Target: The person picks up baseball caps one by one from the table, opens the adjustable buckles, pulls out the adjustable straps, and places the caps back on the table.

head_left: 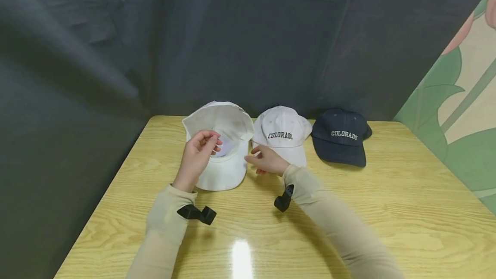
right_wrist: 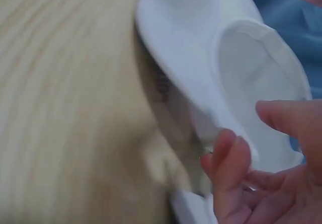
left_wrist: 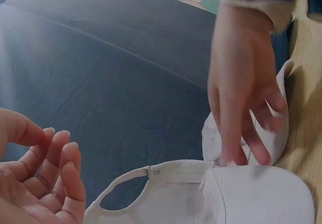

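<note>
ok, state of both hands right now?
Left hand: open, loosely curled, holding nothing.
Right hand: open, holding nothing, near the leftmost white baseball cap.

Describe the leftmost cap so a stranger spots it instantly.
Find the wooden table and its far edge. At the row's left end, the upturned white cap alone shows its hollow inside; the middle white cap and navy cap read COLORADO.

White glare is reflected off the yellow wood-grain tabletop [head_left: 242, 257] at the head view's lower edge. Soft shadow is cast beneath the right beige fabric sleeve [head_left: 337, 218]. Tabletop and upturned white fabric cap [right_wrist: 186, 38] are blurred in the right wrist view.
</note>
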A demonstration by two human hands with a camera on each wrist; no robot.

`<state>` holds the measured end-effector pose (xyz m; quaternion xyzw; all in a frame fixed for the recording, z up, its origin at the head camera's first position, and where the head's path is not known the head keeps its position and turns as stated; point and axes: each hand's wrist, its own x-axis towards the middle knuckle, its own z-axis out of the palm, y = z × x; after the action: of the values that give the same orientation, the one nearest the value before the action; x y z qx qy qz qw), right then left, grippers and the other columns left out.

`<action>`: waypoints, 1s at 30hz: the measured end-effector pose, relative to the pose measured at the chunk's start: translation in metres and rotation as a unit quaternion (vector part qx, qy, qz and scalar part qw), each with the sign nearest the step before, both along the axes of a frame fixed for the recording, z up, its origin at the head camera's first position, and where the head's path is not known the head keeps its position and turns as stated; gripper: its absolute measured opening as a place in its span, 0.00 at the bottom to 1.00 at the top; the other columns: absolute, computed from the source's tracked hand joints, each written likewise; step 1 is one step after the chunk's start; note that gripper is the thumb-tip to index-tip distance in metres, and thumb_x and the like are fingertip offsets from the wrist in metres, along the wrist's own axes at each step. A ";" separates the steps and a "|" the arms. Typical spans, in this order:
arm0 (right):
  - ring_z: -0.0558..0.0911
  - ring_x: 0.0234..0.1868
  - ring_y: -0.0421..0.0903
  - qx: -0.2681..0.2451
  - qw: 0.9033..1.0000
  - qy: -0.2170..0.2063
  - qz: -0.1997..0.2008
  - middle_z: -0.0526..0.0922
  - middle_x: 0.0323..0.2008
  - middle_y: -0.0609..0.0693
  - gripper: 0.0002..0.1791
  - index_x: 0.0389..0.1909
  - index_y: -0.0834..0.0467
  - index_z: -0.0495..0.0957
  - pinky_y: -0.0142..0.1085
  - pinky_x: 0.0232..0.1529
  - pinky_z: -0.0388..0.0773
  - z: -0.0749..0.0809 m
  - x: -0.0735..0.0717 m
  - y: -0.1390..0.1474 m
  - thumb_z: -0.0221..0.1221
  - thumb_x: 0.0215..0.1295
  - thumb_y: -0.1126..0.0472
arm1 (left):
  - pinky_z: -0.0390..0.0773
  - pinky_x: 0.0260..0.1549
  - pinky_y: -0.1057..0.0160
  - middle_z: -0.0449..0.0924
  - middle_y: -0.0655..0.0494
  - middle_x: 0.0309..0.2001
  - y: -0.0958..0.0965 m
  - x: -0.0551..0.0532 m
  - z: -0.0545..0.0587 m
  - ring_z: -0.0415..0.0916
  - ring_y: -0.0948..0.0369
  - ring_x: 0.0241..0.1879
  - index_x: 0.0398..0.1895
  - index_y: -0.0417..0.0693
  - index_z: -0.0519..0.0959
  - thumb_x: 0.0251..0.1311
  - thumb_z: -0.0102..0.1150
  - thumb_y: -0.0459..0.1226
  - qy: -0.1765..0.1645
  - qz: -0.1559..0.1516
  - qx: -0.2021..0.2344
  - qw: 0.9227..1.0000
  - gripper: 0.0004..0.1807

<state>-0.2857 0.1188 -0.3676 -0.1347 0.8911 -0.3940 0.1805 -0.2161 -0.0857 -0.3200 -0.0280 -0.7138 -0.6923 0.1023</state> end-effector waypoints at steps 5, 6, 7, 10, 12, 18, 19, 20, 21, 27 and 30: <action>0.74 0.15 0.38 -0.029 0.999 -0.036 -0.020 0.77 0.22 0.50 0.22 0.51 0.64 0.68 0.29 0.19 0.73 -0.016 -0.001 -0.015 0.53 0.66 0.51 | 0.74 0.34 0.71 0.75 0.63 0.29 0.003 -0.001 -0.001 0.74 0.69 0.28 0.43 0.33 0.73 0.66 0.46 0.31 0.006 -0.016 -0.001 1.000 0.09; 0.73 0.14 0.38 -0.038 0.998 -0.040 -0.021 0.75 0.19 0.48 0.21 0.50 0.64 0.68 0.29 0.18 0.72 -0.017 -0.002 -0.017 0.52 0.67 0.52 | 0.73 0.34 0.71 0.75 0.63 0.29 0.004 -0.001 -0.001 0.74 0.69 0.28 0.43 0.32 0.73 0.66 0.46 0.31 0.007 -0.017 -0.002 1.000 0.09; 0.72 0.13 0.37 -0.049 0.998 -0.045 -0.021 0.74 0.16 0.47 0.20 0.50 0.65 0.69 0.28 0.18 0.71 -0.019 -0.002 -0.019 0.52 0.67 0.53 | 0.73 0.34 0.71 0.75 0.63 0.29 0.004 -0.001 -0.002 0.74 0.69 0.28 0.44 0.32 0.73 0.66 0.46 0.31 0.007 -0.019 -0.001 1.000 0.10; 0.70 0.11 0.35 -0.078 0.996 -0.047 -0.013 0.71 0.11 0.44 0.18 0.49 0.65 0.69 0.26 0.16 0.68 -0.022 -0.001 -0.022 0.52 0.68 0.56 | 0.73 0.34 0.72 0.75 0.63 0.29 0.005 -0.001 -0.004 0.73 0.69 0.28 0.44 0.31 0.73 0.66 0.46 0.31 0.003 -0.025 -0.005 1.000 0.10; 0.69 0.11 0.35 -0.091 0.995 -0.041 -0.007 0.70 0.10 0.43 0.16 0.48 0.66 0.70 0.26 0.16 0.68 -0.023 0.000 -0.023 0.52 0.68 0.58 | 0.73 0.34 0.72 0.75 0.62 0.29 0.005 -0.001 -0.005 0.74 0.68 0.29 0.43 0.32 0.73 0.66 0.47 0.31 -0.003 -0.030 -0.011 0.999 0.10; 0.71 0.13 0.36 -0.143 0.990 0.002 0.015 0.72 0.13 0.45 0.14 0.49 0.67 0.70 0.29 0.19 0.71 -0.020 0.008 -0.019 0.51 0.67 0.62 | 0.74 0.36 0.69 0.78 0.51 0.35 0.009 0.000 -0.013 0.74 0.64 0.32 0.42 0.34 0.74 0.66 0.48 0.33 -0.014 -0.049 -0.042 0.998 0.10; 0.71 0.14 0.37 -0.150 0.988 0.019 0.020 0.72 0.14 0.46 0.14 0.49 0.67 0.70 0.30 0.19 0.72 -0.019 0.010 -0.018 0.51 0.67 0.62 | 0.74 0.36 0.69 0.78 0.48 0.36 0.010 0.000 -0.014 0.75 0.63 0.32 0.42 0.34 0.75 0.66 0.48 0.33 -0.014 -0.052 -0.050 0.997 0.10; 0.72 0.15 0.37 -0.153 0.987 0.040 0.026 0.73 0.16 0.47 0.14 0.49 0.67 0.70 0.31 0.19 0.72 -0.017 0.013 -0.017 0.51 0.67 0.62 | 0.74 0.36 0.69 0.78 0.46 0.38 0.011 0.000 -0.015 0.75 0.63 0.33 0.42 0.34 0.75 0.65 0.49 0.33 -0.013 -0.052 -0.060 0.997 0.10; 0.72 0.15 0.38 -0.152 0.986 0.063 0.028 0.73 0.17 0.48 0.13 0.49 0.66 0.70 0.31 0.19 0.72 -0.014 0.015 -0.016 0.51 0.67 0.62 | 0.74 0.37 0.69 0.78 0.44 0.39 0.011 0.000 -0.016 0.75 0.62 0.33 0.43 0.34 0.75 0.65 0.49 0.34 -0.012 -0.052 -0.069 0.996 0.10; 0.71 0.14 0.40 -0.143 0.979 0.145 0.016 0.72 0.21 0.53 0.11 0.46 0.64 0.72 0.31 0.16 0.69 0.006 0.036 0.001 0.49 0.68 0.63 | 0.74 0.37 0.68 0.78 0.41 0.41 0.006 0.000 -0.014 0.75 0.63 0.34 0.42 0.36 0.76 0.65 0.50 0.34 0.009 -0.008 -0.090 0.996 0.10; 0.71 0.14 0.39 -0.144 0.978 0.152 0.015 0.71 0.24 0.54 0.11 0.47 0.63 0.71 0.32 0.15 0.70 0.015 0.046 0.020 0.49 0.69 0.62 | 0.71 0.36 0.72 0.77 0.42 0.40 0.000 -0.001 -0.009 0.72 0.66 0.33 0.41 0.36 0.76 0.64 0.50 0.32 0.037 0.058 -0.083 0.994 0.09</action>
<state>-0.2397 0.1385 -0.3525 -0.2305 0.8399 -0.4906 0.0275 -0.2172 -0.0861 -0.3292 -0.0208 -0.7649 -0.6221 0.1657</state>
